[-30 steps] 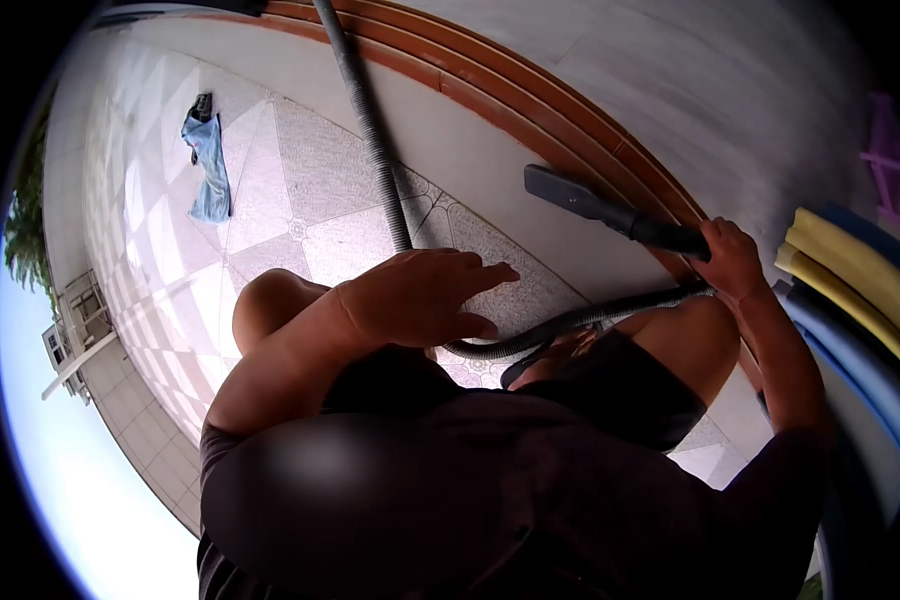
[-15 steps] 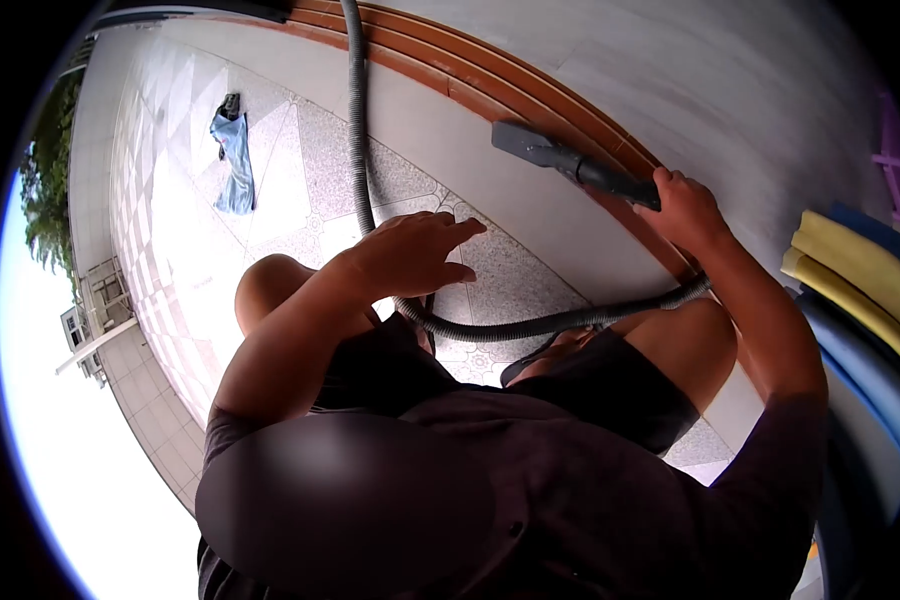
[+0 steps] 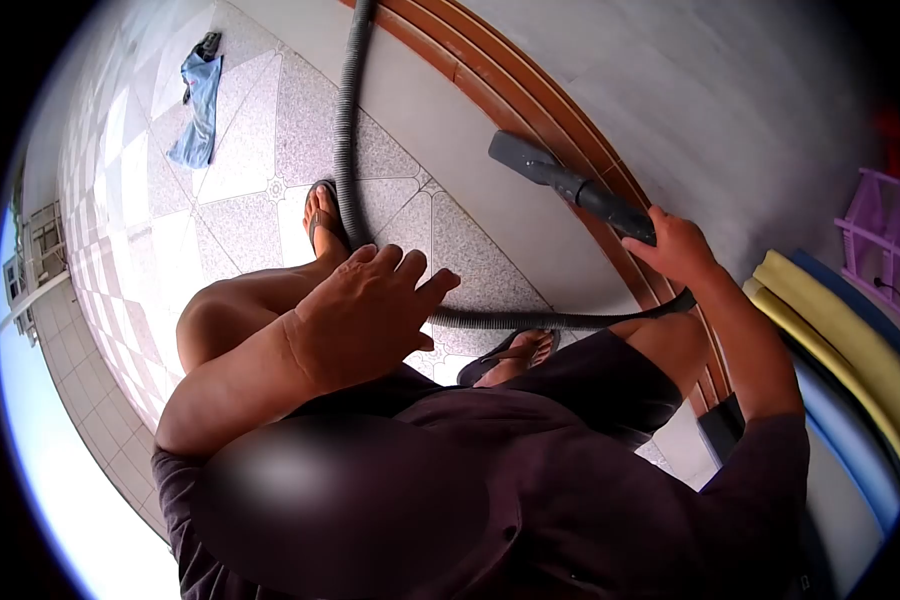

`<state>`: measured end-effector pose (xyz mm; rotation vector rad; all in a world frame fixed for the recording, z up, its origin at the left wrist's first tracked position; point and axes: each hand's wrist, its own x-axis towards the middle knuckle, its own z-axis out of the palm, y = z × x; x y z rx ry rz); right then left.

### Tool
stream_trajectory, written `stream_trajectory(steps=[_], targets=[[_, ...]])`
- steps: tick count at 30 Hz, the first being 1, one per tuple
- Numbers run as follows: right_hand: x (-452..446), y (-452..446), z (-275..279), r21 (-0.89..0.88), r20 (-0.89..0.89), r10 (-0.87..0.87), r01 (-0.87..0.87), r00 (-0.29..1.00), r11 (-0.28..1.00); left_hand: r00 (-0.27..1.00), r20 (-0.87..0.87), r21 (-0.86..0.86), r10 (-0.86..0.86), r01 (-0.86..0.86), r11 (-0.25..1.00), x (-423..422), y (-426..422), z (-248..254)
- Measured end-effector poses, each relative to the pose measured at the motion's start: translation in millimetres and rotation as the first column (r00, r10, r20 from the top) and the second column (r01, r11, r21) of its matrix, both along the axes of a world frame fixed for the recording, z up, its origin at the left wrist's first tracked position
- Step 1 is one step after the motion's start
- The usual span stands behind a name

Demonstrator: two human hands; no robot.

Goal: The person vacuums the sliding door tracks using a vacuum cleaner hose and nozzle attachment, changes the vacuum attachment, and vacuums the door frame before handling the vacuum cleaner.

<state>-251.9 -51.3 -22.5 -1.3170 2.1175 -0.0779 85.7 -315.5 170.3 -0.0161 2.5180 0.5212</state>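
My right hand (image 3: 678, 245) is wrapped round the handle end of a dark vacuum cleaner nozzle (image 3: 570, 185). The nozzle's flat head lies over the pale step beside the brown ledge. From behind that hand a grey ribbed hose (image 3: 530, 320) runs left across in front of my body, and another stretch of hose (image 3: 347, 120) leads up to the top of the view. My left hand (image 3: 375, 315) hovers above my lap near the hose, fingers spread and holding nothing. Whether it touches the hose I cannot tell.
Brown tiled ledges (image 3: 500, 70) curve along the grey floor (image 3: 690, 90). A light blue cloth (image 3: 202, 105) lies on the patterned tiles (image 3: 240, 235). At the right are yellow and blue folded pads (image 3: 840, 340) and a purple plastic rack (image 3: 880, 225). My sandalled feet rest on the tiles.
My left hand has shifted left and down, its fingers still apart. My right hand keeps its hold on the nozzle, slightly lower in view. My left foot has come into sight as the view shifted.
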Motion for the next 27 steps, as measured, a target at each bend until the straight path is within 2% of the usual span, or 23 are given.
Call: stream_trajectory(steps=[1,2,4,5,6,7,8,9,11,13,14,15,18,20,21,23,27], targets=[[6.8,-1.7,1.8,0.053,0.029,-0.026,0.024,0.999,0.998,0.999,0.032,0.071,0.004,-0.007,0.997,4.0,-6.2,3.4],[18.5,-4.0,5.1,0.163,0.037,-0.066,0.059,0.997,0.985,0.989,0.141,0.186,0.043,-0.070,0.980,1.4,-11.6,12.9],[40.4,-6.4,-9.7,0.260,0.157,-0.069,0.026,0.985,0.965,0.995,-0.043,0.246,0.087,-0.074,0.967,5.0,-7.7,19.1],[56.0,-7.4,-23.6,0.268,0.194,-0.143,0.088,0.970,0.959,0.986,-0.127,0.270,0.110,-0.072,0.960,5.2,-5.8,20.8],[74.3,-17.4,-22.3,0.263,0.196,-0.205,0.150,0.959,0.953,0.976,-0.182,0.284,0.121,-0.066,0.957,2.7,-5.8,22.9],[92.4,-25.9,-27.1,0.164,0.168,-0.175,0.147,0.970,0.975,0.963,-0.234,0.297,0.132,-0.058,0.953,-0.5,-4.7,25.6],[109.7,-29.0,-46.2,0.136,0.254,-0.261,0.233,0.931,0.963,0.948,-0.285,0.308,0.144,-0.051,0.950,-1.9,-3.9,27.6],[129.0,-33.5,-61.8,0.090,0.349,-0.341,0.331,0.873,0.939,0.958,-0.246,0.305,0.148,-0.069,0.950,-1.5,-3.8,29.2],[157.6,-59.7,-47.6,0.228,0.457,-0.522,0.473,0.720,0.851,0.974,-0.173,0.288,0.148,-0.094,0.953,-2.1,-4.2,30.7],[174.7,-69.6,-45.1,0.303,0.561,-0.608,0.544,0.562,0.783,0.976,-0.156,0.248,0.155,-0.113,0.962,0.6,0.9,27.1],[182.1,-69.7,-45.4,0.288,0.552,-0.609,0.555,0.570,0.781,0.976,-0.150,0.218,0.159,-0.125,0.968,3.6,3.5,24.8],[189.8,-64.0,-61.1,0.182,0.561,-0.555,0.562,0.615,0.807,0.977,-0.191,0.153,0.091,-0.062,0.986,5.9,5.0,23.8],[194.6,-79.1,-83.0,0.018,0.521,-0.484,0.557,0.703,0.830,0.979,-0.197,0.201,0.059,-0.018,0.979,15.2,7.7,21.0],[183.0,-104.9,-88.8,0.000,0.529,-0.474,0.558,0.704,0.830,0.984,-0.160,0.221,0.081,-0.044,0.974,18.7,5.9,23.2],[178.8,-116.6,-82.8,0.085,0.564,-0.490,0.544,0.664,0.835,0.985,-0.146,0.226,0.092,-0.057,0.972,19.0,3.9,24.4],[172.6,-143.3,-70.9,0.242,0.626,-0.523,0.493,0.578,0.836,0.980,-0.191,0.122,0.062,-0.039,0.992,24.9,4.2,19.9],[179.8,-144.1,-74.4,0.153,0.533,-0.506,0.511,0.678,0.846,0.970,-0.222,0.139,0.095,-0.065,0.988,31.7,-3.9,23.5]])
